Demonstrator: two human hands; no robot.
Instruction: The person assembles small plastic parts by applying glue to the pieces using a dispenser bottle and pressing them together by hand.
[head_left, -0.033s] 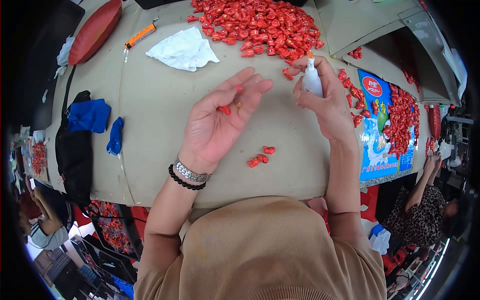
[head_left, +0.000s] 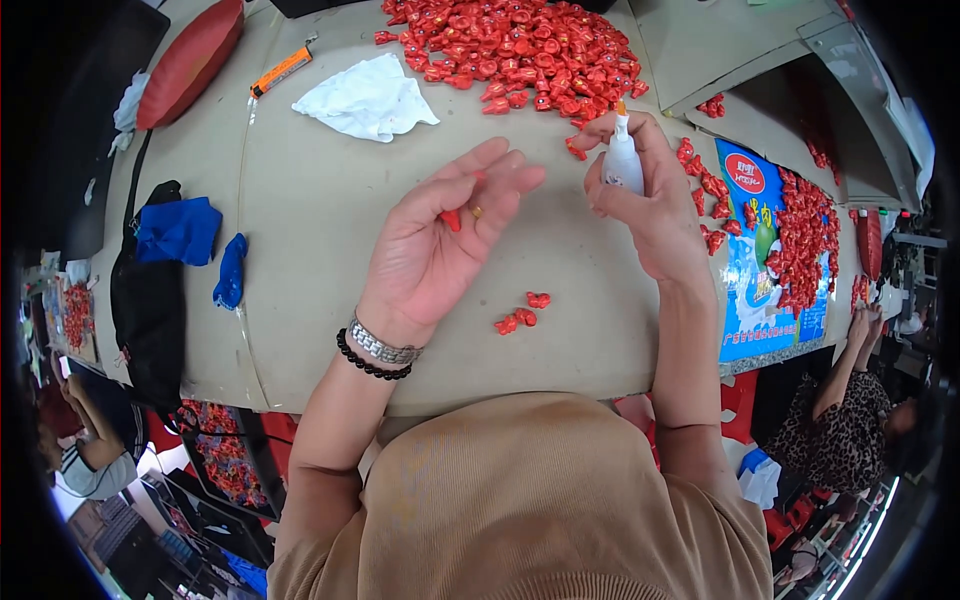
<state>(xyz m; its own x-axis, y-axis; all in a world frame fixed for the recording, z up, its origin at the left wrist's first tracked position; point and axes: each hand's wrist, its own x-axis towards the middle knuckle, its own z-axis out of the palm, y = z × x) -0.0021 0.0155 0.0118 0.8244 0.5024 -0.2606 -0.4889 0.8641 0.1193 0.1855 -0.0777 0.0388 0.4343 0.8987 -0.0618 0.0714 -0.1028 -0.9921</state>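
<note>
Head view: above the desk (head_left: pixel 310 300), the left hand (head_left: pixel 425 240) pinches a small red piece (head_left: pixel 452 219); the right hand (head_left: pixel 645 195) grips a white squeeze bottle (head_left: pixel 622 165), apart. Seemingly a holding step; moving next calls for steadiness.

The left grip (head_left: pixel 428 240) holds a small red piece (head_left: pixel 453 220) while the right grip (head_left: pixel 660 205) holds a white bottle (head_left: pixel 622 166).

2 forearms (head_left: pixel 690 350) cross the table's (head_left: pixel 570 260) near edge, left hand (head_left: pixel 432 245) palm up, half curled, right hand (head_left: pixel 652 205) bent in a grip.
</note>
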